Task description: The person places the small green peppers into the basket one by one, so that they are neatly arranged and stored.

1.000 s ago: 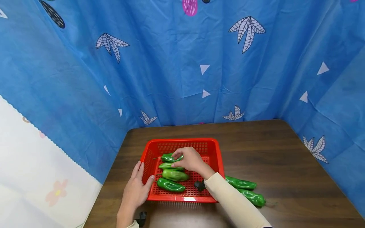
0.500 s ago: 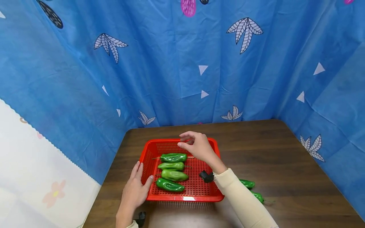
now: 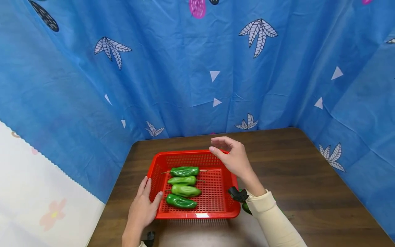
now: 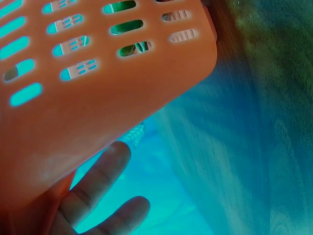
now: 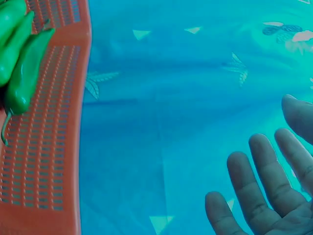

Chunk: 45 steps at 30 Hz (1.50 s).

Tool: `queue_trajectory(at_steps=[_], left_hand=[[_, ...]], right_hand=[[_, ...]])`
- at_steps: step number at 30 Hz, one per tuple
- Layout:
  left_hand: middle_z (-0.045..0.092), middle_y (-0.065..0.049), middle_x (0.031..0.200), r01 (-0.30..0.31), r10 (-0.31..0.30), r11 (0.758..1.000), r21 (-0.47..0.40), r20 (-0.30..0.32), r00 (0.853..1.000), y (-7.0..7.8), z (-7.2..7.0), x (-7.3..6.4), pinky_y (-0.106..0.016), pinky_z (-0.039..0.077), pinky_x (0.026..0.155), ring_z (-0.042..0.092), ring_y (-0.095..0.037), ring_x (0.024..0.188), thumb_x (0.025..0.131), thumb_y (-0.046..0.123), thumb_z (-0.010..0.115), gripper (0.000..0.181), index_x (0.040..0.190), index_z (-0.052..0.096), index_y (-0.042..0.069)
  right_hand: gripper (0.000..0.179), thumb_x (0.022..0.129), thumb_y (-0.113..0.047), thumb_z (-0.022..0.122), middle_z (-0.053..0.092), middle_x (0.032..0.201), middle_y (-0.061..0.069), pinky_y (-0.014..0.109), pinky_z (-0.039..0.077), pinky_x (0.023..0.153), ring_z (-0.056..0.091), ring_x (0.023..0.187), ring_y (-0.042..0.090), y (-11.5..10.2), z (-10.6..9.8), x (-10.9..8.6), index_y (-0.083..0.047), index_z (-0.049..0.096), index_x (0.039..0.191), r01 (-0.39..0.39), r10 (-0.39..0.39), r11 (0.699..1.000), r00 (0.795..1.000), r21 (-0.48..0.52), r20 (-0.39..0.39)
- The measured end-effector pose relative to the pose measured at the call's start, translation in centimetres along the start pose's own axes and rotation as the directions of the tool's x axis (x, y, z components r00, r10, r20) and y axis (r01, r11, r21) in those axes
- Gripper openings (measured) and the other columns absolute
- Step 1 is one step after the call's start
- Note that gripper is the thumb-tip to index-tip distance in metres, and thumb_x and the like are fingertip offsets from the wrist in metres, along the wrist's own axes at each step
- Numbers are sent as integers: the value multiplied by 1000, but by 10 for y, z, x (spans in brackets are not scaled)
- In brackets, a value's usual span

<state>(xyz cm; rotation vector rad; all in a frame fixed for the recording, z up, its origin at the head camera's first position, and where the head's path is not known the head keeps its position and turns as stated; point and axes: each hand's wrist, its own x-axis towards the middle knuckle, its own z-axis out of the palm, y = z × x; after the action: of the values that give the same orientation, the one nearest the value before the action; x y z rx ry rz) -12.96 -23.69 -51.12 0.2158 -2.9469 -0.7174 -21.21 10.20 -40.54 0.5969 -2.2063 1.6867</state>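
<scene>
Several green peppers (image 3: 181, 201) lie in a row across the left half of a red perforated basket (image 3: 182, 215). The two nearer the middle are a lighter green; the front one and the back one (image 3: 184, 171) are darker and glossy. My left hand (image 3: 142, 208) rests at the basket's left rim, fingers fairly straight, thumb toward the front left corner. Over the back right corner hovers my right hand (image 3: 235, 160), its fingers loosely bent, thumb apart, nothing held. The right wrist view shows its spread fingers (image 5: 243, 181) away from the basket wall.
On the brown wooden table (image 3: 296, 171), right of the basket, more green peppers (image 3: 246, 208) are mostly hidden behind my right forearm. A blue patterned curtain (image 3: 185, 68) hangs behind the table and along its sides. White cloth (image 3: 37, 185) is at the left.
My right hand has let go of the back pepper, risen and moved right to the basket's back right corner. The left hand has stayed at the rim. The view has shifted slightly.
</scene>
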Motion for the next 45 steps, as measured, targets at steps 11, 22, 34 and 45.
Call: queue_trajectory(at_steps=[11,22,34,45], left_hand=[[13,-8,169,-19,19,1000,-2,23,1000,-1,4,2,-65,40,108,40,-41,144,99,54,52,83,161,22,7],[13,-10,169,-15,15,1000,-4,23,1000,-1,3,0,-66,39,108,39,-43,144,100,48,54,81,160,21,6],[10,-12,169,-7,6,1000,19,55,998,-9,-2,3,-67,37,107,35,-46,144,98,68,38,92,161,16,5],[10,-12,169,-20,19,1000,18,59,998,-6,8,9,-66,37,109,35,-45,145,98,69,38,93,161,16,5]], right_hand=[[31,92,-11,74,74,116,12,19,54,85,69,100,16,12,-41,-27,-7,70,122,-31,18,997,982,-66,-190],[30,90,-25,76,75,115,5,16,55,86,69,97,5,41,-63,-54,-16,72,119,-129,117,991,950,-21,-290],[28,90,-20,77,73,115,14,13,54,84,69,95,1,61,-76,-71,-10,72,117,-155,145,988,944,-11,-296],[30,93,-18,73,74,118,12,10,52,81,65,95,-7,88,-94,-108,-8,70,121,-263,212,951,936,-160,-283]])
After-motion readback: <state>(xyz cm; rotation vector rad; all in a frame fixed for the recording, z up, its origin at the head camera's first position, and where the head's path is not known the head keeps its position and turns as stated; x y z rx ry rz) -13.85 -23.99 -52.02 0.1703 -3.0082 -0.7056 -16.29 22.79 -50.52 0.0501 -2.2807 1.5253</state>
